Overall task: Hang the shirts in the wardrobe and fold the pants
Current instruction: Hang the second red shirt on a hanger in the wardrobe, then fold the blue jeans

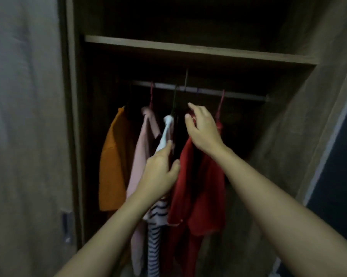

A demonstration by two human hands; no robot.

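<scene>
Inside the open wardrobe a metal rail carries several shirts on hangers: an orange shirt at the left, a pink shirt, a white striped shirt and a red shirt. My left hand reaches between the striped and red shirts, its fingers against the white fabric. My right hand is at the collar of the red shirt, fingers loosely curved over its top. Whether either hand pinches cloth is hard to make out in the dim light.
A wooden shelf runs above the rail. The wardrobe's left door stands open with a handle low down. The right side wall is close. A pink hanger hook hangs right of the red shirt.
</scene>
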